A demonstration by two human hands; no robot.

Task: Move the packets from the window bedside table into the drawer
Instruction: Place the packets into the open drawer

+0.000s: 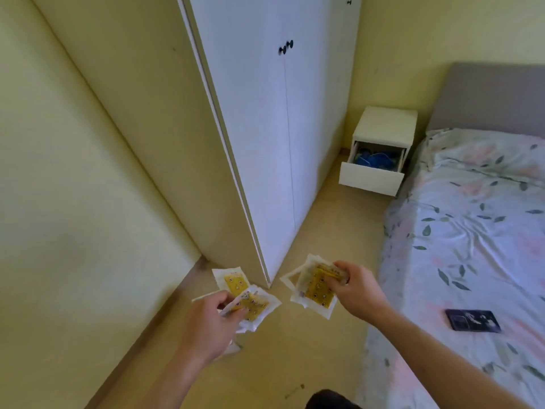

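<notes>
packets: split in two fans, left batch, right batch, carried mid-air so all go in one trip
left hand: pinching its fan
right hand: gripping its stack
drawer: pulled open, well ahead beside bed, ready to receive

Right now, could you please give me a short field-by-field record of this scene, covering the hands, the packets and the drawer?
left hand: grips a bunch of yellow-and-white packets
right hand: grips another bunch of packets
drawer: pulled open, blue items inside
bedside table: white, between wardrobe and bed
packets in drawer: none that I can make out
bed: floral sheet, dark flat item lying on it
stage: packets carried, not yet put away
</notes>
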